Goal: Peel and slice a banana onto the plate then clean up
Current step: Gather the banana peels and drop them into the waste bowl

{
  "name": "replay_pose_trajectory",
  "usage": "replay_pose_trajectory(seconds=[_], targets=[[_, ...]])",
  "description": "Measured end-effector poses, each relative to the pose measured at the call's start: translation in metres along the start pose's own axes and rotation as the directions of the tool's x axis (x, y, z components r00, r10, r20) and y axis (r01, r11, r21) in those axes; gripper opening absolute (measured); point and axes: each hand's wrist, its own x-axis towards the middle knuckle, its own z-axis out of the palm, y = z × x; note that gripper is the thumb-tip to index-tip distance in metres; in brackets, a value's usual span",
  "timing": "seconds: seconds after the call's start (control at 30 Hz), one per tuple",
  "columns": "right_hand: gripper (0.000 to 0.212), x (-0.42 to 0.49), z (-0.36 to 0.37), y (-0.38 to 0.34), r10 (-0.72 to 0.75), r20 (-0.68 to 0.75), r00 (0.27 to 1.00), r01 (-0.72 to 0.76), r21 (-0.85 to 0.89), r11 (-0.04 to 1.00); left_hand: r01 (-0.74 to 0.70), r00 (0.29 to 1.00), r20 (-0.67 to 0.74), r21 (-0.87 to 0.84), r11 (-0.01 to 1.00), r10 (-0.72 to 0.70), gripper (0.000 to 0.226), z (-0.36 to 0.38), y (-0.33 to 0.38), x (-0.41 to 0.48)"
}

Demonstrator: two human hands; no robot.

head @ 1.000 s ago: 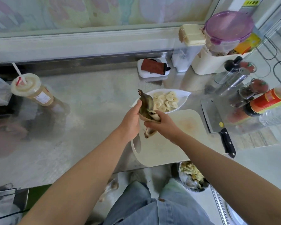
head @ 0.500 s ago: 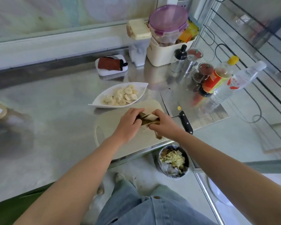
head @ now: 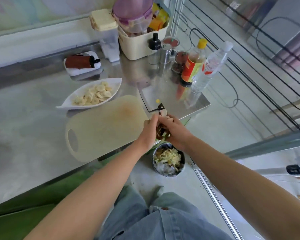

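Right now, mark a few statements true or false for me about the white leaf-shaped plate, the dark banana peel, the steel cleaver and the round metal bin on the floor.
1. The white leaf-shaped plate holds pale banana slices. True.
2. The left hand and the right hand both grip the dark banana peel. True.
3. The steel cleaver lies on the cream plastic cutting board. False: it lies on the steel counter, beside the board's right edge.
4. The round metal bin on the floor is empty. False: it holds food scraps.
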Motion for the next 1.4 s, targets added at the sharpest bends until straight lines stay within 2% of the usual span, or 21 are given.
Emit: replay_pose_trajectory(seconds=[0.07, 0.17, 0.23, 0.37, 0.43, 0.53, 0.7, 0.9, 1.0, 1.13, 1.3, 1.4], targets=[[0.068, 0.000, -0.012, 0.007, -0.016, -0.079, 0.997, 0.021, 0.071, 0.997, 0.065, 0.998, -0.019, -0.059, 0.996, -0.066, 0.058, 0.013, -0.007, 0.010], [0.047, -0.001, -0.030, 0.015, -0.014, -0.175, 0.985, 0.042, 0.160, 0.986, 0.170, 0.983, -0.063, -0.005, 0.985, -0.170, 0.102, 0.018, -0.060, 0.050], [0.045, -0.003, -0.041, 0.019, 0.007, -0.212, 0.977, 0.039, 0.211, 0.977, 0.196, 0.979, -0.060, 0.055, 0.979, -0.192, 0.113, 0.022, -0.102, 0.073], [0.038, -0.008, -0.063, 0.018, 0.058, -0.247, 0.967, 0.008, 0.258, 0.966, 0.178, 0.978, -0.144, 0.192, 0.965, -0.152, 0.120, 0.049, -0.046, 0.040], [0.023, -0.011, -0.071, 0.016, 0.085, -0.259, 0.962, -0.015, 0.261, 0.965, 0.192, 0.979, -0.116, 0.213, 0.958, -0.170, 0.109, 0.058, -0.020, 0.021], [0.008, -0.012, -0.084, 0.017, 0.111, -0.312, 0.943, -0.032, 0.246, 0.969, 0.184, 0.983, -0.029, 0.176, 0.967, -0.182, 0.072, 0.061, -0.008, 0.018], [0.011, -0.010, -0.107, 0.024, 0.111, -0.438, 0.892, -0.035, 0.179, 0.983, 0.257, 0.966, 0.012, 0.104, 0.961, -0.259, 0.055, 0.054, -0.011, 0.025], [0.015, -0.002, -0.128, 0.034, 0.151, -0.568, 0.809, -0.039, 0.204, 0.978, 0.299, 0.953, -0.075, 0.098, 0.949, -0.293, 0.016, 0.057, -0.015, 0.044], [0.025, 0.006, -0.135, 0.044, 0.176, -0.594, 0.785, -0.111, 0.144, 0.983, 0.244, 0.968, -0.088, 0.137, 0.960, -0.233, 0.013, 0.055, -0.023, 0.052], [0.043, 0.025, -0.141, 0.057, 0.156, -0.626, 0.764, -0.182, 0.024, 0.983, 0.269, 0.962, -0.089, 0.160, 0.950, -0.257, 0.016, 0.047, -0.034, 0.063], [0.071, 0.031, -0.135, 0.053, 0.213, -0.602, 0.769, -0.276, -0.013, 0.961, 0.267, 0.963, -0.075, 0.168, 0.949, -0.258, 0.018, 0.044, -0.040, 0.071], [0.067, 0.031, -0.134, 0.054, 0.190, -0.597, 0.779, -0.305, -0.096, 0.948, 0.254, 0.967, -0.067, 0.199, 0.946, -0.245, 0.019, 0.044, -0.043, 0.075]])
